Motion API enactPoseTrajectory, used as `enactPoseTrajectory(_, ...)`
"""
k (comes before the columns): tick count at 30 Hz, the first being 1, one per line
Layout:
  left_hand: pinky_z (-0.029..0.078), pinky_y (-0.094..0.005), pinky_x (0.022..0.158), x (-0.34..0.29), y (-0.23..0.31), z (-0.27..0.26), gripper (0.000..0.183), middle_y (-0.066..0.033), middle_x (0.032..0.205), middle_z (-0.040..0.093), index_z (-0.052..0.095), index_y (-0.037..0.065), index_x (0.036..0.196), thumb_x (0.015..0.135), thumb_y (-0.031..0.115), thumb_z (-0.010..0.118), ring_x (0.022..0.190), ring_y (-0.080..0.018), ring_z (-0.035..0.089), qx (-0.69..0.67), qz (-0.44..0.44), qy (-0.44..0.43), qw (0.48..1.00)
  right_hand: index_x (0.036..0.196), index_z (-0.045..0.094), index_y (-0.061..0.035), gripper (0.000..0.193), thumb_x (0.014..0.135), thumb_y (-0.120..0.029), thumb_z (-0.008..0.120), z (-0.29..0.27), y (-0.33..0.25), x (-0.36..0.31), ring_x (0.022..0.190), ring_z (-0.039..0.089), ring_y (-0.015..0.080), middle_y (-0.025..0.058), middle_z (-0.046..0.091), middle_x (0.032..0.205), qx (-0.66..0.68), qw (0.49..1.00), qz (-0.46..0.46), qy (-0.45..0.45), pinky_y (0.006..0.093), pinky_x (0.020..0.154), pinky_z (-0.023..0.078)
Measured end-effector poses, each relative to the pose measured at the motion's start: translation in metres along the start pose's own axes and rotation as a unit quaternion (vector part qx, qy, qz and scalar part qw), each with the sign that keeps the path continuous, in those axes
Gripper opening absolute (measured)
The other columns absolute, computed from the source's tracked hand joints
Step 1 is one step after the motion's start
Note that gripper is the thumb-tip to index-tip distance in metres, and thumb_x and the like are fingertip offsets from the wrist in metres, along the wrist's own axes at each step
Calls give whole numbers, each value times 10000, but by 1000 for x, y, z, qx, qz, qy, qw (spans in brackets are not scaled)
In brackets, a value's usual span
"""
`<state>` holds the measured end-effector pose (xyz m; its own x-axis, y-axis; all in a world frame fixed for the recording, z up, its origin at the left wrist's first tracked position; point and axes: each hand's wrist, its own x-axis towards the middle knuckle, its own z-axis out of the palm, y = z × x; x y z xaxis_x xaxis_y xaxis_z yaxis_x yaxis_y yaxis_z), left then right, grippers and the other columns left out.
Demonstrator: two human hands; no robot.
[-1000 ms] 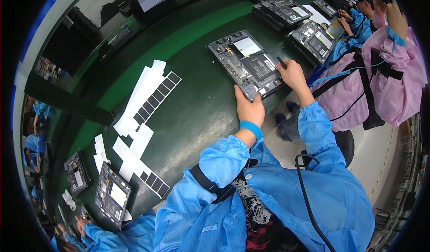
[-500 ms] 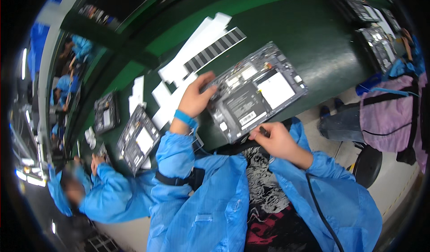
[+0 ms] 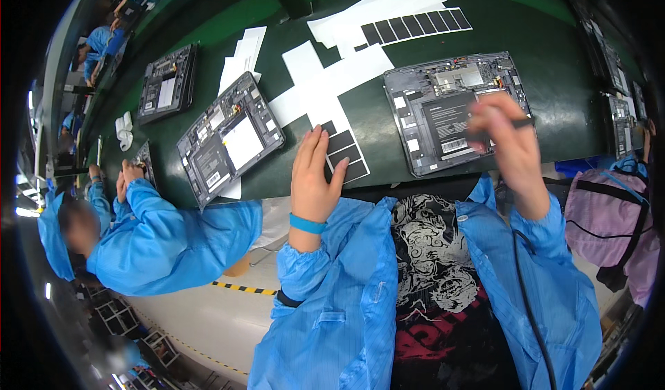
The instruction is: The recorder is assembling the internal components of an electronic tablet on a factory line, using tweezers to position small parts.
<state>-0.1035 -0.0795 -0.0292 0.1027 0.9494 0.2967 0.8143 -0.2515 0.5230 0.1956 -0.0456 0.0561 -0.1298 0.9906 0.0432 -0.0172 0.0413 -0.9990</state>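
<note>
An opened flat electronic device, grey-black with bare circuit parts, lies on the green table in front of me. Its black battery bears a white label. My right hand hovers over the device's right half, smeared by motion, its fingers closed around a black pen-like tool. The part of the device beneath that hand is hidden. To the left, my left hand rests with fingers outstretched at a white sheet of black rectangular stickers, its fingertips touching the sheet's left side.
White paper strips spread across the table behind my hands, beside another sticker sheet. Further left lie two more opened devices. A co-worker in blue sits at my left; a pink garment shows at right.
My left hand has let go of the device's left edge and moved onto the sticker sheet. My right hand has risen from the near edge to above the device. The view has turned.
</note>
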Motion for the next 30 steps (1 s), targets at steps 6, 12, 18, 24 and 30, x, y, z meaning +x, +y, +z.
enactPoseTrajectory(6,388,-428,1058,-4,-4,-1,516,-192,1361,513,535,-30,1296,842,163,685,1275,-376,471,14,6,3,1000,869,679,10,288,890,-277,672,106,23,79,564,623,89,47,630,592,-151,981,26,-120,248,523,470)
enactPoseTrajectory(12,403,-441,1034,-6,-5,3,508,-182,1363,509,532,-33,1293,855,192,660,1254,-381,486,26,28,5,999,842,665,16,258,922,-228,643,127,57,95,540,594,80,34,611,610,-126,981,66,-135,217,469,460)
enactPoseTrajectory(18,417,-436,1016,-2,-3,0,518,-153,1365,517,530,18,1320,848,193,654,1240,-361,499,41,29,8,999,833,666,34,260,911,-214,654,129,50,93,528,604,90,48,629,620,-201,971,52,-121,226,472,477)
enactPoseTrajectory(24,421,-435,1002,2,-1,-2,517,-137,1358,528,535,32,1317,837,178,656,1238,-358,496,52,38,-3,998,842,673,36,264,906,-217,635,132,61,94,517,642,127,79,634,576,-172,978,38,-111,259,468,479)
enactPoseTrajectory(30,422,-448,986,-1,-2,-2,342,-158,1342,538,585,15,1125,832,172,662,1232,-380,494,41,39,9,998,994,671,59,237,931,-167,630,135,58,90,552,603,92,59,639,704,-127,982,91,-110,223,475,481)
